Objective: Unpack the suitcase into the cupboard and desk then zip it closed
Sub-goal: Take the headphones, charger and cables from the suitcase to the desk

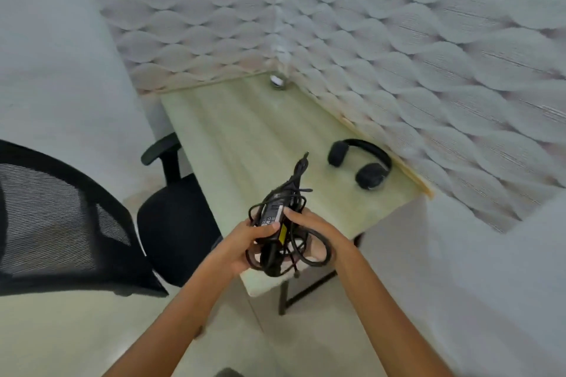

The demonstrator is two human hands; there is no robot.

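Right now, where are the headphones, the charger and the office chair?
headphones [372, 176]: head view, near ear cup.
charger [272, 212]: head view, labelled brick.
office chair [174, 223]: head view, seat cushion.

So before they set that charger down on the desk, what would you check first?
1. Grip on the charger: left hand and right hand both hold it. Ok.
2. Bare desk ahead of the hands: plenty. Ok.
3. Headphones out of the way: they lie apart, by the wall. Ok.
4. Cable tidy: loops hang loose below the brick. Not ok.
5. Suitcase emptied: out of view. Cannot tell.
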